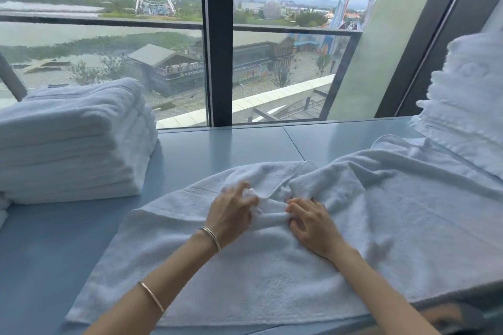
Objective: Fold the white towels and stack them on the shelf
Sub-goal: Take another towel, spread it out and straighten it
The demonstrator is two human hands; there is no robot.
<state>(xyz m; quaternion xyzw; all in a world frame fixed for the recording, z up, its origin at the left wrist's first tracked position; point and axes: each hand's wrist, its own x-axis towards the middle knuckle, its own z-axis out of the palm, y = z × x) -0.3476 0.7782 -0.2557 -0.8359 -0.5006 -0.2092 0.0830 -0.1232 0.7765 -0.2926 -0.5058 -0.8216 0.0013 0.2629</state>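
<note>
A white towel lies spread on the blue worktop at the near edge. Both hands grip it at its bunched middle — left hand and right hand, fingers curled into the cloth. Farther left sits a stack of folded towels; far right, a loose heap — the window behind.

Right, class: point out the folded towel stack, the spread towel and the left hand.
folded towel stack (pixel 70 141), head view, front edges
spread towel (pixel 245 275), head view, near part
left hand (pixel 231 212), head view, its back
</note>
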